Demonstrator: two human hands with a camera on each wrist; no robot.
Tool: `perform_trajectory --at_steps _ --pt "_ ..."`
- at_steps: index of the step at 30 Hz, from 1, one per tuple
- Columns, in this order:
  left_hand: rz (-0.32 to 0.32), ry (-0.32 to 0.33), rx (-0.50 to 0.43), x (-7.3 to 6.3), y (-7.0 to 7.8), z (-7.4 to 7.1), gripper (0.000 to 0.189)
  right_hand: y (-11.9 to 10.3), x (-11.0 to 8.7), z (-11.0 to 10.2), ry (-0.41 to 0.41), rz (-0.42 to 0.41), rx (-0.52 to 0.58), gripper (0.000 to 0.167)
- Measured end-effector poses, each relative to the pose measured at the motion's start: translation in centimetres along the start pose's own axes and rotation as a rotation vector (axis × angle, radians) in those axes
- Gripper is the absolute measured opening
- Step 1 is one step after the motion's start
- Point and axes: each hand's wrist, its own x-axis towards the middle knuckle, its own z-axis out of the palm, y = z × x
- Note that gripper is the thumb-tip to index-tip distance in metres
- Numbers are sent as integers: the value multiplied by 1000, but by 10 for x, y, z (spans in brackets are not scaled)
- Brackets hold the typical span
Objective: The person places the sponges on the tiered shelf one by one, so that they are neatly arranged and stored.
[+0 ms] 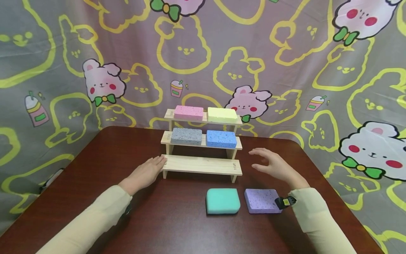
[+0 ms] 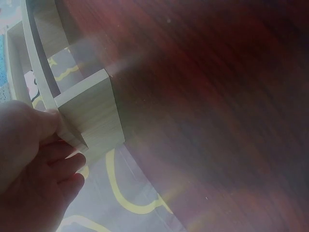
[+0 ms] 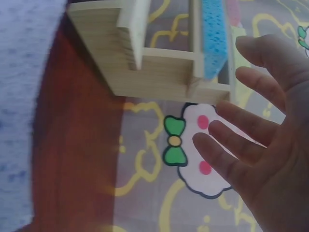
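Observation:
A three-step wooden display stand stands on the table. My left hand holds the left end of its lowest shelf; the left wrist view shows the thumb and fingers about the board's end. To the right of the stand, my right hand hovers with fingers spread and nothing in it. Grey sponge and blue sponge sit side by side on the middle shelf. Pink sponge and yellow sponge are on the top shelf. Before the stand lie a turquoise sponge and a purple sponge.
The dark reddish-brown table extends around the stand. Behind it and at both sides hangs a grey curtain with cartoon prints. A small black device on my right wrist overlaps the purple sponge's right edge in the head view.

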Motion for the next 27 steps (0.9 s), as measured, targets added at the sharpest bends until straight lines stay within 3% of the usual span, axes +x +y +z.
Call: perform_trajectory --at_steps 16,27 --pt "10 5 11 0 -1 0 34 22 -34 29 -157 23 28 35" --pt "5 7 -8 -2 -3 3 36 28 -51 33 -273 22 30 24"
